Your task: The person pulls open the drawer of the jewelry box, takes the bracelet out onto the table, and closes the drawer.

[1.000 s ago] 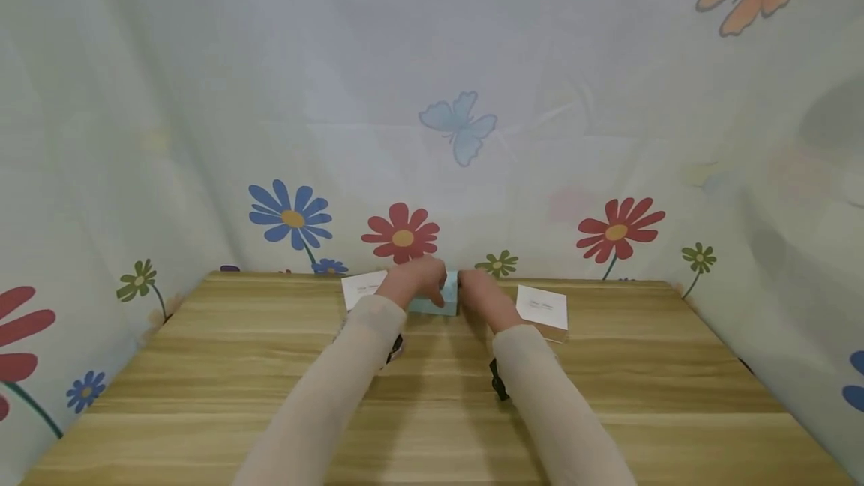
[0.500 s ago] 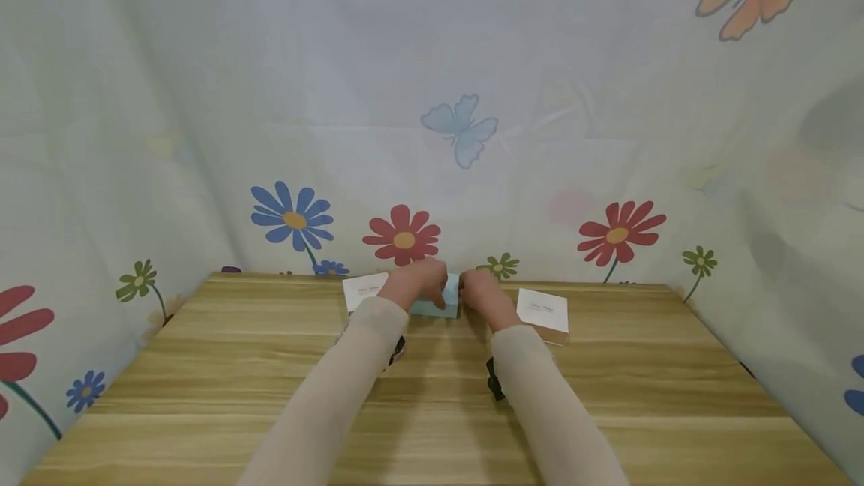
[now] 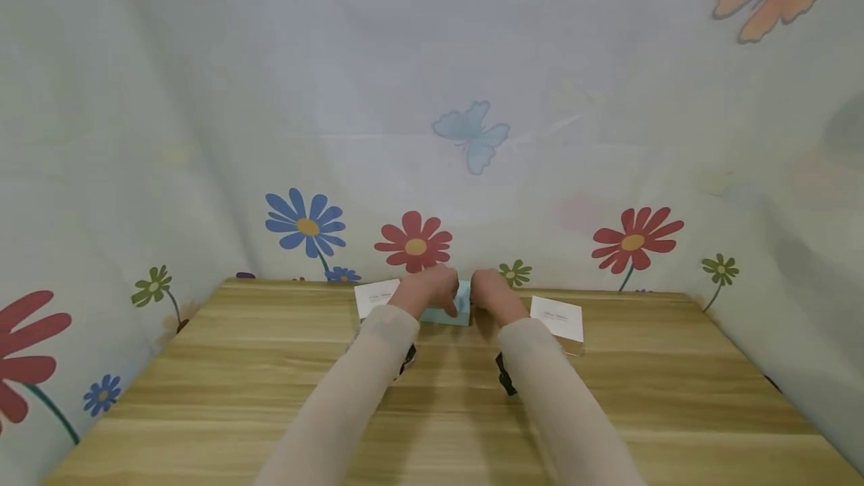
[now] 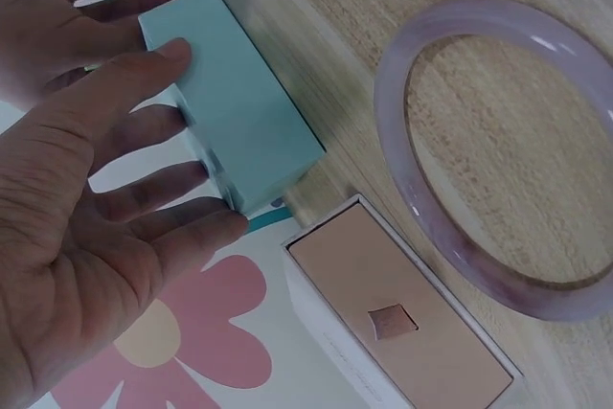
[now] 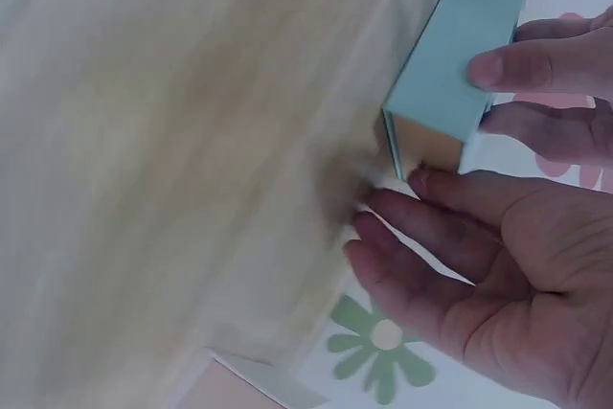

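My left hand (image 4: 86, 179) holds a small mint-green box (image 4: 239, 93) at the back of the table, its thumb on one face and its fingers along another. At the box's brown end, visible in the right wrist view, is my right hand (image 5: 517, 265); its foremost fingertip touches that end while the other fingers reach forward, apart from one another. Both hands sit close together over the box in the head view, covering part of it. A lilac bangle (image 4: 395, 122) appears large in the left wrist view, against the wood grain.
White lettered boxes flank the hands: the left box (image 3: 376, 296) and the right box (image 3: 556, 319). The left wrist view shows a white box with a beige end (image 4: 345, 265) and small tab. A flower-print cloth (image 3: 540, 193) hangs behind the wooden table (image 3: 202, 388).
The head view has shifted slightly, moving the whole scene right and a little down. Both hands keep nearly the same position at the mint-green box.
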The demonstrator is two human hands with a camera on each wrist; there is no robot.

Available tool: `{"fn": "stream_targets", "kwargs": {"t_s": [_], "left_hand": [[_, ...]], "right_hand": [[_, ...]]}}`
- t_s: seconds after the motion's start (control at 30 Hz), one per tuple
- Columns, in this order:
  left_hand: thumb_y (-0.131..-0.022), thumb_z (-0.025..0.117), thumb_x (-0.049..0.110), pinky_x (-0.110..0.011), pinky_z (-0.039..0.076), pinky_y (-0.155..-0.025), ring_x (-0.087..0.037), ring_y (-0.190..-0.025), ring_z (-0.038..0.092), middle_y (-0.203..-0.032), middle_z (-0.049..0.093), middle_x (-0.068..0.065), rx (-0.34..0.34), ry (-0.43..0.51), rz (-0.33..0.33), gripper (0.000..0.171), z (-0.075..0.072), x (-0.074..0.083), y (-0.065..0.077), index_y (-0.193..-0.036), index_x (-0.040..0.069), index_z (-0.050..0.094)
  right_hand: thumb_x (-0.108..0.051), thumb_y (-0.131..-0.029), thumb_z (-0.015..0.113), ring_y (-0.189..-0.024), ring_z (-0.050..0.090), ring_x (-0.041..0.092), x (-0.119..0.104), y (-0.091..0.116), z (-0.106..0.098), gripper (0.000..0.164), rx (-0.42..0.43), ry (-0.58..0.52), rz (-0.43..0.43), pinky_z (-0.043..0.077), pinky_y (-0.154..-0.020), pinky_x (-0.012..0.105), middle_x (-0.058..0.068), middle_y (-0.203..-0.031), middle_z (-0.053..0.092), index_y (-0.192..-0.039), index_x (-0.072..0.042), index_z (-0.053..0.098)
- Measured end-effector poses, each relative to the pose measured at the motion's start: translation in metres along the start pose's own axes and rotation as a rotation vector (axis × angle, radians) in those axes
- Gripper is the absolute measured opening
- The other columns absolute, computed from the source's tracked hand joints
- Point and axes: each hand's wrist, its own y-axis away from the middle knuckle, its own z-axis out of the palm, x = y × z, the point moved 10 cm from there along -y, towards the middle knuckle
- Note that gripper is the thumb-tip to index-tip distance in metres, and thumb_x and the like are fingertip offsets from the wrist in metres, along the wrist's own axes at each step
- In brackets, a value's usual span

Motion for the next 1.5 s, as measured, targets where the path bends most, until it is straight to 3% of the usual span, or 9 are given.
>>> {"fn": "stream_targets", "kwargs": {"t_s": [0.27,0.57,0.7,0.83,1.13,1.5], "left_hand": [[-0.085,0.084,0.024,-0.030,0.046,-0.067,-0.016,-0.073,0.053,-0.084,0.063,0.001,0.010,-0.004,0.002,0.022,0.002,0.005,-0.001,-0.095,0.010,0.071],[-0.084,0.085,0.025,-0.033,0.050,-0.072,-0.017,-0.078,0.055,-0.088,0.066,0.001,0.010,0.004,-0.027,0.028,0.004,0.000,-0.005,-0.103,0.010,0.073],[-0.083,0.086,0.024,-0.037,0.050,-0.074,-0.016,-0.073,0.052,-0.081,0.061,0.001,0.024,0.012,-0.016,0.024,0.002,0.004,-0.006,-0.097,0.009,0.072],[-0.083,0.087,0.023,-0.029,0.043,-0.061,-0.015,-0.065,0.048,-0.071,0.054,0.001,0.045,-0.001,0.011,0.023,0.002,0.007,-0.007,-0.084,0.008,0.070],[-0.084,0.086,0.021,-0.028,0.040,-0.059,-0.016,-0.065,0.046,-0.071,0.051,0.000,0.041,-0.031,-0.020,0.024,0.004,0.003,-0.003,-0.081,0.009,0.066],[-0.083,0.087,0.024,-0.030,0.041,-0.061,-0.018,-0.070,0.049,-0.077,0.053,-0.002,0.039,-0.017,-0.041,0.026,0.002,0.002,0.000,-0.088,0.010,0.066]], "right_hand": [[0.003,-0.093,0.061,-0.064,0.045,0.019,0.001,0.005,-0.004,0.024,-0.038,-0.018,0.003,0.039,-0.059,0.029,0.006,-0.071,0.053,-0.070,-0.004,0.060],[0.005,-0.090,0.063,-0.064,0.047,0.019,0.000,0.004,-0.004,0.015,-0.006,-0.058,-0.026,0.040,-0.059,0.028,0.006,-0.071,0.054,-0.076,-0.001,0.063],[0.006,-0.084,0.066,-0.062,0.047,0.020,0.007,-0.003,-0.005,0.019,0.037,-0.052,-0.029,0.040,-0.057,0.028,0.007,-0.067,0.054,-0.068,-0.001,0.060],[0.000,-0.082,0.074,-0.060,0.048,0.020,0.011,-0.011,-0.003,0.031,0.076,0.002,-0.048,0.039,-0.055,0.028,0.006,-0.061,0.053,-0.057,-0.005,0.056],[0.004,-0.082,0.072,-0.053,0.038,0.016,0.012,-0.015,0.012,0.032,-0.024,-0.058,-0.022,0.033,-0.049,0.028,0.004,-0.061,0.046,-0.061,-0.007,0.052],[0.003,-0.092,0.064,-0.058,0.038,0.018,0.016,-0.007,0.006,0.023,-0.053,0.072,-0.017,0.033,-0.052,0.030,0.007,-0.070,0.050,-0.071,-0.004,0.059]]}}
